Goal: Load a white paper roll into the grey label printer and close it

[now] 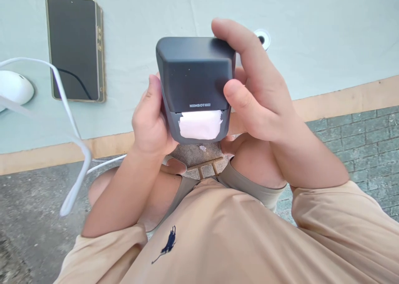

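A dark label printer (pixel 196 82) marked NIIMBOT is held up between my hands, above the table's near edge. White label paper (pixel 200 125) with ragged edges covers its lower front, beneath the slot. My left hand (pixel 152 120) grips the printer's left side, its thumb along the edge and the other fingers mostly hidden behind. On the right side, my right hand (pixel 260 82) holds it with the thumb near the front face and the index finger over the top corner; the remaining fingers are largely out of sight.
On the pale table cover (pixel 330 35), a phone (pixel 73 47) in a case lies at the left. Beside it are a white mouse (pixel 15 89) and a looping white cable (pixel 67 97). A small white roll (pixel 263 39) sits behind my right hand. The table edge (pixel 349 100) crosses below.
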Demonstrator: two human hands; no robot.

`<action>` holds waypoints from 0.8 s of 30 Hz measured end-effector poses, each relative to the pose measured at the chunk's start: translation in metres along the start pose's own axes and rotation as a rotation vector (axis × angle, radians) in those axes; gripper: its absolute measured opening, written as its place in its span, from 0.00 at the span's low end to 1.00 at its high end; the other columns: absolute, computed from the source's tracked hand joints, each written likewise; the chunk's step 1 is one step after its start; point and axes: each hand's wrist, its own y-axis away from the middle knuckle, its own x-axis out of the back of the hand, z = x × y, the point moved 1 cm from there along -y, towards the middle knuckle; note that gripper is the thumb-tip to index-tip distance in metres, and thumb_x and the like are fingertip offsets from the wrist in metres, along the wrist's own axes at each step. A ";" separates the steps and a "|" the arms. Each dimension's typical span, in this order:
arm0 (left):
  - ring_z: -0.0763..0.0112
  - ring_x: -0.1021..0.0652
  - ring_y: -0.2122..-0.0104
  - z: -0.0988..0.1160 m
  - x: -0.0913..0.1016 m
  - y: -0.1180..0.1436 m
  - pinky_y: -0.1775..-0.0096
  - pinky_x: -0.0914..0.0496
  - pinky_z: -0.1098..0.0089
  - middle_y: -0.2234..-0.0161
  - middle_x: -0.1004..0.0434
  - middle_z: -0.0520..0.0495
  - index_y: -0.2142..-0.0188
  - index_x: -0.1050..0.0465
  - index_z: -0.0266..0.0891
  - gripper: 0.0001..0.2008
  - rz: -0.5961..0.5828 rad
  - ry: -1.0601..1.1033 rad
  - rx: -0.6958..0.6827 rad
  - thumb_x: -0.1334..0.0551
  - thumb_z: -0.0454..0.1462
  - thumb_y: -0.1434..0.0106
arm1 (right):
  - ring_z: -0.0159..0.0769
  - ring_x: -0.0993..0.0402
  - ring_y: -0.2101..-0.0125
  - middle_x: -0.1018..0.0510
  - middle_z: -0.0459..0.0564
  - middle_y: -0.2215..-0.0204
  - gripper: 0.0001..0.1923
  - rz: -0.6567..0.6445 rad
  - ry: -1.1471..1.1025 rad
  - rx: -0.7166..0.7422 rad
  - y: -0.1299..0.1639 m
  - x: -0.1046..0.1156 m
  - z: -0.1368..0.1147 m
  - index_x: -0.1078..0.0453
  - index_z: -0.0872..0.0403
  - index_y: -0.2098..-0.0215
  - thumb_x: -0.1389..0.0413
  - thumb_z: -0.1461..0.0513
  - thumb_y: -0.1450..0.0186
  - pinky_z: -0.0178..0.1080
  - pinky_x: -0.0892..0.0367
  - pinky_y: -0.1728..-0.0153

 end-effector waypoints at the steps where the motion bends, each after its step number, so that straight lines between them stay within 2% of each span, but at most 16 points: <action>1: 0.52 0.33 0.42 0.000 0.001 0.000 0.37 0.44 0.46 0.47 0.31 0.38 0.61 0.34 0.37 0.17 0.013 -0.002 -0.007 0.53 0.47 0.34 | 0.30 0.41 0.40 0.40 0.46 0.42 0.25 0.016 0.042 0.028 0.000 0.000 -0.001 0.49 0.56 0.40 0.55 0.57 0.34 0.35 0.33 0.40; 4: 0.55 0.33 0.41 -0.001 0.004 -0.001 0.36 0.46 0.49 0.48 0.30 0.40 0.60 0.33 0.36 0.18 0.010 0.008 -0.026 0.52 0.47 0.33 | 0.30 0.42 0.40 0.40 0.49 0.42 0.27 0.017 0.118 0.087 -0.001 0.001 -0.004 0.48 0.63 0.41 0.53 0.58 0.35 0.37 0.38 0.35; 9: 0.60 0.27 0.47 0.001 0.007 0.000 0.36 0.43 0.53 0.60 0.24 0.44 0.60 0.29 0.35 0.18 0.072 -0.020 -0.024 0.55 0.40 0.32 | 0.34 0.45 0.38 0.42 0.51 0.40 0.28 -0.047 0.075 0.135 -0.003 0.006 -0.003 0.48 0.60 0.41 0.50 0.56 0.37 0.38 0.34 0.39; 13: 0.63 0.26 0.48 0.004 0.005 -0.001 0.36 0.43 0.56 0.62 0.24 0.46 0.60 0.29 0.38 0.16 0.079 -0.018 0.018 0.54 0.38 0.34 | 0.33 0.44 0.39 0.42 0.51 0.41 0.30 -0.054 0.143 0.124 -0.002 0.008 -0.004 0.47 0.59 0.41 0.49 0.55 0.38 0.35 0.33 0.40; 16: 0.62 0.31 0.43 0.004 0.004 -0.002 0.36 0.43 0.53 0.57 0.27 0.49 0.60 0.29 0.39 0.19 0.012 -0.072 0.022 0.57 0.42 0.33 | 0.35 0.40 0.44 0.37 0.54 0.47 0.29 0.081 0.280 0.137 -0.001 0.008 -0.008 0.42 0.62 0.45 0.47 0.55 0.40 0.36 0.29 0.52; 19: 0.56 0.38 0.38 0.001 0.006 -0.004 0.39 0.40 0.50 0.53 0.31 0.49 0.57 0.31 0.38 0.22 -0.085 -0.138 -0.039 0.54 0.49 0.35 | 0.26 0.33 0.61 0.32 0.49 0.54 0.20 0.265 0.295 0.212 0.000 0.006 -0.008 0.40 0.58 0.53 0.46 0.56 0.40 0.35 0.33 0.62; 22: 0.51 0.34 0.42 -0.003 0.009 -0.004 0.44 0.34 0.49 0.50 0.32 0.45 0.52 0.36 0.40 0.21 -0.074 -0.130 0.025 0.44 0.49 0.41 | 0.18 0.43 0.77 0.32 0.43 0.70 0.05 0.432 0.275 0.206 -0.002 0.001 -0.001 0.41 0.55 0.64 0.50 0.60 0.36 0.32 0.45 0.72; 24: 0.50 0.30 0.45 -0.004 0.008 -0.003 0.45 0.33 0.48 0.49 0.32 0.43 0.50 0.40 0.42 0.22 -0.009 -0.115 0.079 0.40 0.43 0.43 | 0.20 0.51 0.80 0.40 0.42 0.80 0.07 0.489 0.277 0.134 -0.004 -0.001 0.005 0.42 0.54 0.68 0.53 0.59 0.34 0.33 0.51 0.74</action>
